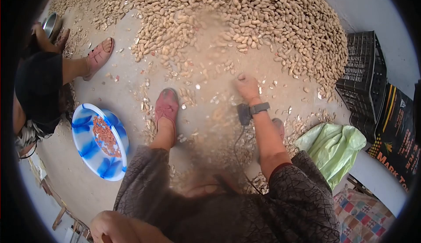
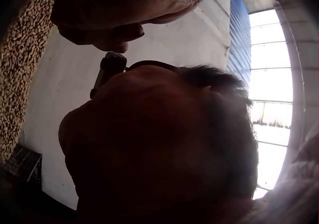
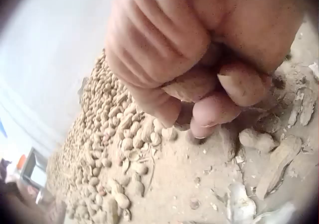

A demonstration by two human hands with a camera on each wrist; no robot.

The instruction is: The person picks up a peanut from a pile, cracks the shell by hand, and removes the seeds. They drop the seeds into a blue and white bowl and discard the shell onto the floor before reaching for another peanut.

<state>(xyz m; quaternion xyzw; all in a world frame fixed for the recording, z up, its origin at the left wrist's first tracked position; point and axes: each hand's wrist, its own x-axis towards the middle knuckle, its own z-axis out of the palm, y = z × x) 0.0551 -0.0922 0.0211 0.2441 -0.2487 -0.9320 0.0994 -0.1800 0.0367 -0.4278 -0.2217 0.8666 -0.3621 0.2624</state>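
My right hand (image 1: 247, 87) is low over the floor, just in front of the large peanut heap (image 1: 263, 19). In the right wrist view, the fingers of this hand (image 3: 199, 104) curl inward close to the dusty floor, beside loose peanuts (image 3: 256, 140) and broken shells (image 3: 241, 204); whether anything lies inside them is hidden. My left hand (image 1: 118, 227) is raised near the bottom edge of the head view, its fingers bent. The left wrist view has this hand (image 2: 124, 9) in shadow beside a dark head (image 2: 159, 139); nothing is visible in it.
A blue and white basin (image 1: 80, 142) with reddish kernels stands at the left, near another person's foot (image 1: 100, 59) and a metal bowl (image 1: 52, 26). At the right are a black crate (image 1: 362, 67), a green sack (image 1: 335, 148) and a black printed bag (image 1: 394, 133).
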